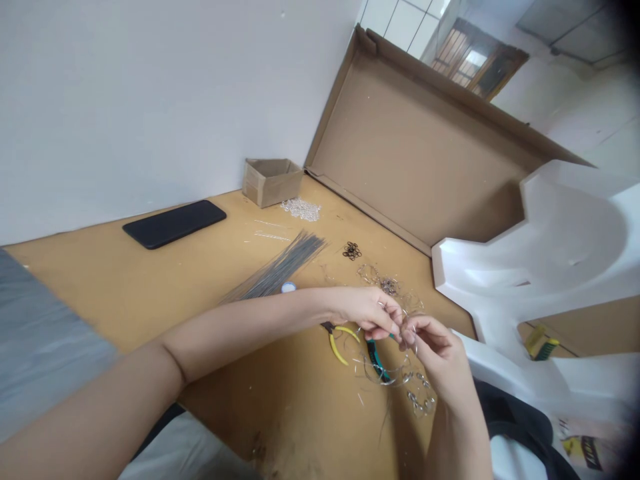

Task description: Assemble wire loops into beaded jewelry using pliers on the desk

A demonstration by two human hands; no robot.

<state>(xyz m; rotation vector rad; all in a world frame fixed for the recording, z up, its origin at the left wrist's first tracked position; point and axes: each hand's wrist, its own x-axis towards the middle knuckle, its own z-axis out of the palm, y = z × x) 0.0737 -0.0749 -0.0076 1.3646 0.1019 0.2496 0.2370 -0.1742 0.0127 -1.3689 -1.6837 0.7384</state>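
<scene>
My left hand (376, 312) and my right hand (436, 343) meet fingertip to fingertip above the table's right part. Both are closed in a pinch on a thin silvery wire (415, 343), whose exact shape is mostly hidden by the fingers. Below my left hand lie yellow-handled pliers (345, 353) and a tool with green and black handles (376, 362), partly covered by the hand. A ring of shiny metal pieces (421, 395) and loose wire loops rest just under the right hand. Past the left forearm, a fanned bundle of straight grey wires (287, 263) lies on the table.
Beyond the hands are dark small rings (352, 251) and a heap of clear small pieces (301, 209) by a cardboard box (274, 181). A black flat slab (175, 223) lies near the wall. A large cardboard tray (415, 133) and a white moulded structure (530, 267) border the right side.
</scene>
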